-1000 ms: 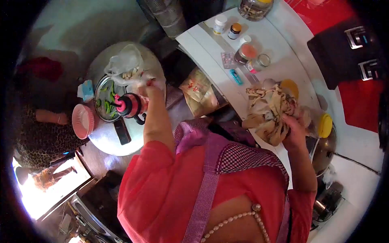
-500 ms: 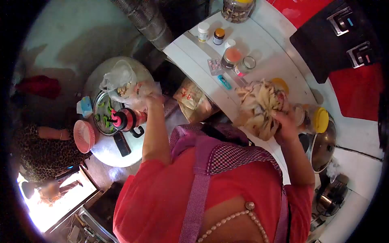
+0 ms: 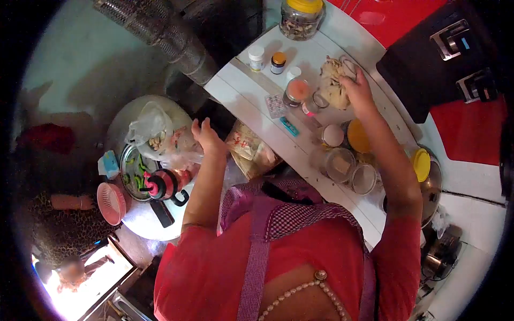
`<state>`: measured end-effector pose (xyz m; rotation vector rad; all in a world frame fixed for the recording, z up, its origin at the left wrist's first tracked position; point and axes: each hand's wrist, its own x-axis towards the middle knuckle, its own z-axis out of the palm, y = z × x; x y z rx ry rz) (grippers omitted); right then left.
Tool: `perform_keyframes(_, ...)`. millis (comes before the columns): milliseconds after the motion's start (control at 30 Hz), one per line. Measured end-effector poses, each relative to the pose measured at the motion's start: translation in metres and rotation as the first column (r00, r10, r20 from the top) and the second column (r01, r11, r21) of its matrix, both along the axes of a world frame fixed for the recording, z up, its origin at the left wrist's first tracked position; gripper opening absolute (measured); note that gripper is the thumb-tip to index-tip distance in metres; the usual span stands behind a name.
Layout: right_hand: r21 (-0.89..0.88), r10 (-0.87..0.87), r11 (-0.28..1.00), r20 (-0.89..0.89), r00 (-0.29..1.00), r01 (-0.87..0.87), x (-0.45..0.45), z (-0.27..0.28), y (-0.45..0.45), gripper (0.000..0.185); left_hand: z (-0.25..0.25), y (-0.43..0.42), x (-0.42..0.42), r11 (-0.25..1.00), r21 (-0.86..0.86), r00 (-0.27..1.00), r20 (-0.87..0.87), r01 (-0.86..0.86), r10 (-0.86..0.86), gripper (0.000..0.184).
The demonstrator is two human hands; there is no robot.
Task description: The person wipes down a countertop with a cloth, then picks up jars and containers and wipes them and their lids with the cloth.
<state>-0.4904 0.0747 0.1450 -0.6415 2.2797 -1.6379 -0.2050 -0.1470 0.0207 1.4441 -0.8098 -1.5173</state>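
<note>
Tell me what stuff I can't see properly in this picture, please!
- Head view: words on the white bottle, too small.
- Head view: the middle of the bunched cloth, hidden by its folds and the right hand.
- Head view: part of the metal tray, behind the red-and-black bottle.
- Head view: how far the red surface goes, cut off by the top edge.
</note>
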Motion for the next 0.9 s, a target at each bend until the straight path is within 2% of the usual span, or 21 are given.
perform_keyframes(33,-0.034,-0.047,0.998,0.142,0.989,0.053,-0.004,-0.003,-0.003,0.052,-0.002,-0.006,-0.005,0.998,-0.057,1.0,0.001,0.018,-0.018,0.053)
perform_keyframes(67,-0.06,-0.084,0.993,0.282,0.956,0.105,-0.008,-0.007,-0.006,0.054,-0.005,-0.012,-0.012,0.993,-0.104,0.995,-0.077,0.052,-0.06,0.054)
perform_keyframes(133,-0.085,-0.161,0.975,0.37,0.915,0.206,-0.04,-0.033,-0.007,0.06,0.016,-0.025,-0.043,0.973,-0.211,0.96,-0.239,0.098,-0.149,0.056)
perform_keyframes(167,-0.09,-0.197,0.963,0.41,0.89,0.254,-0.057,-0.047,-0.009,0.063,0.009,-0.042,-0.066,0.914,-0.377,0.966,-0.139,0.151,-0.217,0.053)
perform_keyframes(200,-0.09,-0.27,0.95,0.25,0.93,0.3,-0.07,-0.056,-0.014,0.067,0.001,-0.058,-0.09,0.827,-0.521,0.965,-0.026,0.21,-0.262,0.05)
perform_keyframes(267,-0.107,-0.384,0.921,-0.076,0.92,0.375,-0.091,-0.08,-0.024,0.074,0.061,-0.05,-0.139,0.524,-0.733,0.889,0.442,0.434,-0.119,0.047)
perform_keyframes(300,-0.01,-0.398,0.913,-0.239,0.886,0.407,-0.105,-0.103,-0.026,0.069,0.067,-0.065,-0.171,0.406,-0.739,0.833,0.538,0.538,-0.126,0.047)
perform_keyframes(333,0.075,-0.385,0.891,-0.4,0.832,0.448,-0.124,-0.129,-0.026,0.064,0.073,-0.063,-0.208,0.344,-0.813,0.862,0.507,0.469,0.021,0.049)
perform_keyframes(400,0.381,-0.175,0.861,-0.404,0.898,0.339,-0.149,-0.143,-0.034,0.07,0.095,-0.058,-0.262,0.306,-0.676,0.711,0.703,0.67,-0.005,0.059)
perform_keyframes(433,0.593,0.014,0.795,-0.226,0.974,0.126,-0.146,-0.133,-0.035,0.075,0.106,-0.051,-0.284,0.314,-0.585,0.618,0.786,0.748,-0.01,0.067)
perform_keyframes(467,0.737,0.197,0.665,-0.018,0.98,-0.12,-0.142,-0.122,-0.037,0.081,0.115,-0.047,-0.305,0.319,-0.487,0.518,0.855,0.813,-0.017,0.076)
perform_keyframes(533,0.893,0.429,0.366,0.088,0.899,-0.262,-0.145,-0.152,-0.035,0.073,0.123,-0.045,-0.346,0.282,-0.45,0.481,0.875,0.847,-0.048,0.077)
perform_keyframes(567,0.923,0.452,0.336,0.015,0.892,-0.185,-0.148,-0.175,-0.032,0.069,0.125,-0.047,-0.362,0.261,-0.429,0.459,0.886,0.865,-0.064,0.078)
perform_keyframes(600,0.946,0.473,0.306,-0.057,0.879,-0.104,-0.152,-0.199,-0.029,0.066,0.147,-0.045,-0.369,0.225,-0.377,0.418,0.892,0.899,-0.175,0.073)
perform_keyframes(633,0.945,0.438,0.323,-0.096,0.894,-0.056,-0.136,-0.185,-0.038,0.063,0.183,-0.04,-0.369,0.181,-0.321,0.362,0.887,0.93,-0.286,0.069)
perform_keyframes(667,0.944,0.403,0.331,-0.13,0.906,-0.012,-0.124,-0.171,-0.043,0.061,0.196,-0.037,-0.371,0.131,-0.264,0.295,0.869,0.956,-0.397,0.067)
perform_keyframes(700,0.927,0.352,0.373,-0.104,0.93,-0.038,-0.124,-0.165,-0.042,0.053,0.159,-0.055,-0.405,-0.12,-0.217,0.192,0.963,0.969,-0.189,0.074)
perform_keyframes(800,0.92,0.401,0.391,-0.203,0.893,0.034,-0.133,-0.172,-0.031,0.047,0.152,-0.075,-0.44,-0.212,0.004,-0.073,0.945,0.977,-0.319,0.085)
perform_keyframes(900,0.922,0.436,0.386,-0.203,0.877,0.022,-0.129,-0.15,-0.034,0.042,0.169,-0.059,-0.438,-0.002,0.083,-0.082,0.981,0.997,-0.173,0.096)
